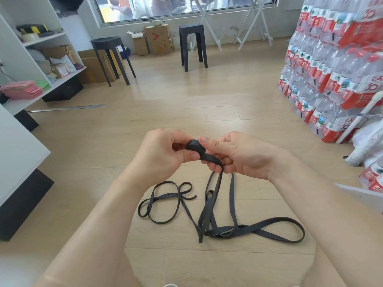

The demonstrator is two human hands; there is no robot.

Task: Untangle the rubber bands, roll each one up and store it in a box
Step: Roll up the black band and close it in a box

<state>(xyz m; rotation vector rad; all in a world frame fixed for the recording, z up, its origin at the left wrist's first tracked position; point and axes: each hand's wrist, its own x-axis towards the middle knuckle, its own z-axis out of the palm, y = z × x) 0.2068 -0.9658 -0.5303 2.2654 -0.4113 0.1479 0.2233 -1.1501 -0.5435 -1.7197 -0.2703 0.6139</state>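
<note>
A small tight roll of black rubber band (194, 146) sits between my two hands, above the wooden floor. My left hand (163, 154) pinches the roll with thumb and fingers. My right hand (234, 154) holds the roll with its thumb on top, and the band's free length runs through its curled fingers. From there the band (233, 195) hangs down to the floor, where it lies in crossed loops. A second black rubber band (163, 204) lies in loose loops on the floor to the left, touching the first where they cross.
Stacked packs of water bottles (331, 65) fill the right side. White shelving (39, 65) stands on the left, with a white cabinet corner (18, 162) close by. Two dark stools (112, 56) and cardboard boxes (159, 40) stand near the far wall. A white board edge (360, 195) is at right.
</note>
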